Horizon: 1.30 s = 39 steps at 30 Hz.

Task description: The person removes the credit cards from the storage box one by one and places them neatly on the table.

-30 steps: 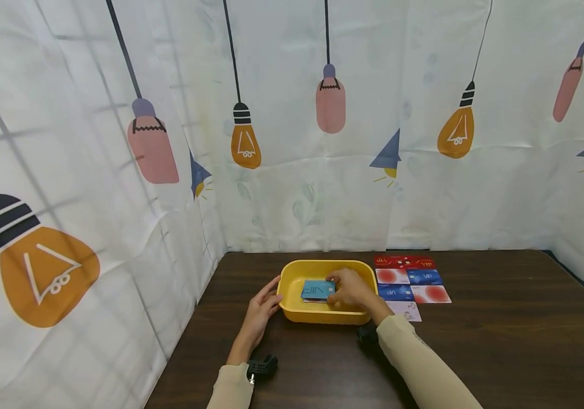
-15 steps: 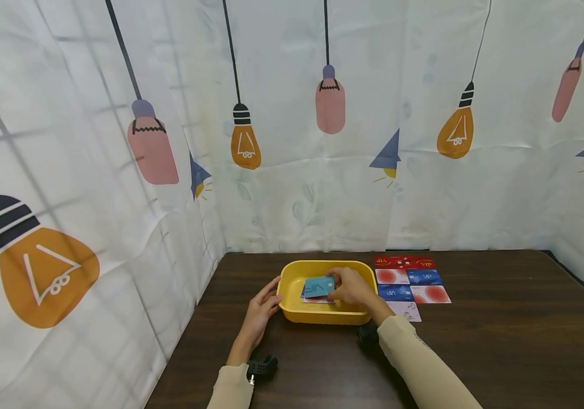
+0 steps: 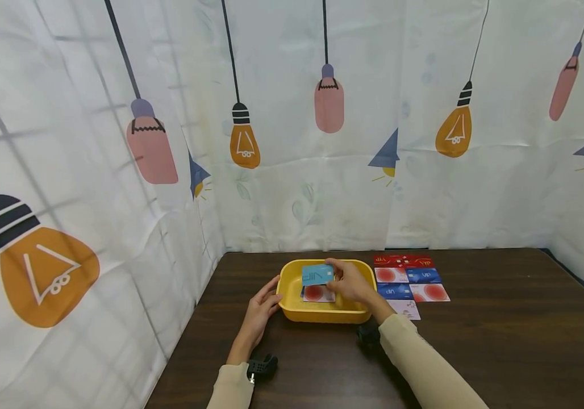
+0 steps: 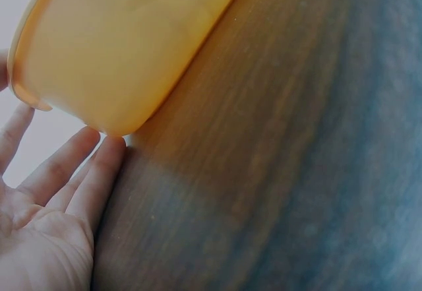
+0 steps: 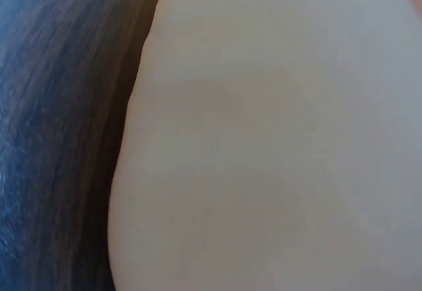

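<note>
Lengthwise — light-blue card (image 3: 317, 275) runs left-to-right.

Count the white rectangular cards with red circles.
3: first card inside the yellow plastic tray; second card and third card on the dark wooden table, right of the tray. Some may hide beneath the first.

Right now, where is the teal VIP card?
In the head view, the teal VIP card is pinched by the right hand, extending to its left, over the yellow tray, appearing just above the red-circle card.
</note>
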{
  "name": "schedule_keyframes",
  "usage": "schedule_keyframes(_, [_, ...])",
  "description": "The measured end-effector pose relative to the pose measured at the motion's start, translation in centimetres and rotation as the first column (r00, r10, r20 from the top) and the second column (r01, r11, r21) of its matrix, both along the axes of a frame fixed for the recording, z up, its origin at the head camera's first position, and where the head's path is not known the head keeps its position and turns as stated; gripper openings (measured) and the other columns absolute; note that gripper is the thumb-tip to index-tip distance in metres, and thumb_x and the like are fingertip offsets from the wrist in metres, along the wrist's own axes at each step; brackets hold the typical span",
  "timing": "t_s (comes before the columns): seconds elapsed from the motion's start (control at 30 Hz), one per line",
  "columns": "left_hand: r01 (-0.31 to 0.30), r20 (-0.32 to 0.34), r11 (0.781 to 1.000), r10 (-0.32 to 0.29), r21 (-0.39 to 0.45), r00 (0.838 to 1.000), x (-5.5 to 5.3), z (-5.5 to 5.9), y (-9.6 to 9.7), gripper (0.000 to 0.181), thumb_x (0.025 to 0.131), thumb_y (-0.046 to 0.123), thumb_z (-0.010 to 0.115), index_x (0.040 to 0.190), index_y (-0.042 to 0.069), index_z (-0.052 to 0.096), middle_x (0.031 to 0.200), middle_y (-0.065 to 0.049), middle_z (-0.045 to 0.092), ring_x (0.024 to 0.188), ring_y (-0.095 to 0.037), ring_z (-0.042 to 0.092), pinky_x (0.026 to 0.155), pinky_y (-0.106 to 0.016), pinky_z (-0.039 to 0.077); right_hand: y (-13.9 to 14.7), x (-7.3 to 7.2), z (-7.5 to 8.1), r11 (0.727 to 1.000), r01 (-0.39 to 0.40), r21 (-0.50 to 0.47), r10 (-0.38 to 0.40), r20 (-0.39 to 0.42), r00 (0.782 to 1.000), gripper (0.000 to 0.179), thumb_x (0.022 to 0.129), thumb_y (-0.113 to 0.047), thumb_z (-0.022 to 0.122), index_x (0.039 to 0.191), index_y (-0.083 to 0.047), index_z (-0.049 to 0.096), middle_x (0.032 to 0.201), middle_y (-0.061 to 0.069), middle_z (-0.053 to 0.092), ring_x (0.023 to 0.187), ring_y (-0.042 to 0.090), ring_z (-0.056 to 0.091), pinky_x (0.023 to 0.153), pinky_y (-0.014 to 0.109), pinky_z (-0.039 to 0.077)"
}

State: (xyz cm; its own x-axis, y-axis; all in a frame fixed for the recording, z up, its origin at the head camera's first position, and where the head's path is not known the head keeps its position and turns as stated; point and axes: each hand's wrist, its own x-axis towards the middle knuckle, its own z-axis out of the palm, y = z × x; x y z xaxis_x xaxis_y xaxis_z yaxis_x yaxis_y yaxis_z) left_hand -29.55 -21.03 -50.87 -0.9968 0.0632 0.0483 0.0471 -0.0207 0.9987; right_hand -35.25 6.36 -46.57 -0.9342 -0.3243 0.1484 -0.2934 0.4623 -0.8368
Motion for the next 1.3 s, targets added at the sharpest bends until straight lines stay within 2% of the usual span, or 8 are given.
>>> schedule_keyframes(0.2, [0.005, -0.001, 1.000, -0.005, 0.003, 1.000, 0.0, -0.1, 0.1, 0.051, 0.105, 0.014, 0.056, 0.155, 0.021, 0.048, 0.144, -0.023, 0.057, 0.131, -0.033, 0.057, 0.097, -0.023, 0.055, 0.6, 0.0, 0.7, 0.999, 0.010, -0.032, -0.012, -0.053, 0.999, 0.057, 0.089, -0.001, 0.076, 0.143, -0.008, 0.059, 0.092, 0.006, 0.053, 0.080, 0.019, 0.050, 0.067, 0.023, 0.043])
schedule_keyframes(0.47, [0.002, -0.003, 1.000, -0.002, 0.014, 1.000, 0.0, 0.0, 0.0, 0.051, 0.104, 0.016, 0.058, 0.154, 0.021, 0.049, 0.144, -0.023, 0.058, 0.131, -0.034, 0.057, 0.098, -0.025, 0.055, 2.9, 1.0, 2.5, 0.998, -0.043, -0.050, 0.038, -0.099, 0.994, 0.057, 0.090, -0.001, 0.075, 0.144, -0.006, 0.057, 0.093, 0.009, 0.054, 0.079, 0.020, 0.050, 0.064, 0.023, 0.046])
schedule_keyframes(0.63, [-0.002, -0.003, 1.000, 0.002, -0.007, 1.000, 0.0, 0.0, 0.0, 0.051, 0.104, 0.017, 0.058, 0.154, 0.022, 0.049, 0.144, -0.021, 0.059, 0.131, -0.032, 0.058, 0.101, -0.028, 0.054, 4.7, 1.7, 2.9, 0.999, -0.050, -0.007, 0.049, -0.107, 0.993, 0.057, 0.090, -0.006, 0.076, 0.144, -0.006, 0.057, 0.090, 0.007, 0.054, 0.079, 0.020, 0.050, 0.063, 0.025, 0.046])
schedule_keyframes(1.07, [-0.007, -0.008, 1.000, 0.007, -0.002, 1.000, -0.2, -0.3, 0.1, 0.050, 0.105, 0.014, 0.055, 0.154, 0.020, 0.048, 0.143, -0.023, 0.058, 0.129, -0.033, 0.058, 0.096, -0.022, 0.055, 9.3, 3.8, 2.3, 0.999, -0.020, 0.030, 0.022, -0.067, 0.998, 0.059, 0.091, -0.009, 0.076, 0.146, -0.007, 0.056, 0.091, 0.007, 0.056, 0.081, 0.023, 0.054, 0.065, 0.026, 0.054])
schedule_keyframes(1.3, [-0.002, 0.000, 1.000, 0.002, -0.020, 1.000, -0.2, -0.2, 0.0, 0.049, 0.106, 0.015, 0.054, 0.154, 0.021, 0.048, 0.144, -0.021, 0.058, 0.130, -0.033, 0.058, 0.100, -0.027, 0.054, 12.0, 4.9, 1.7, 0.999, -0.034, -0.027, 0.033, -0.043, 0.999, 0.061, 0.091, -0.006, 0.075, 0.148, -0.003, 0.052, 0.094, 0.010, 0.055, 0.080, 0.021, 0.054, 0.064, 0.023, 0.053])
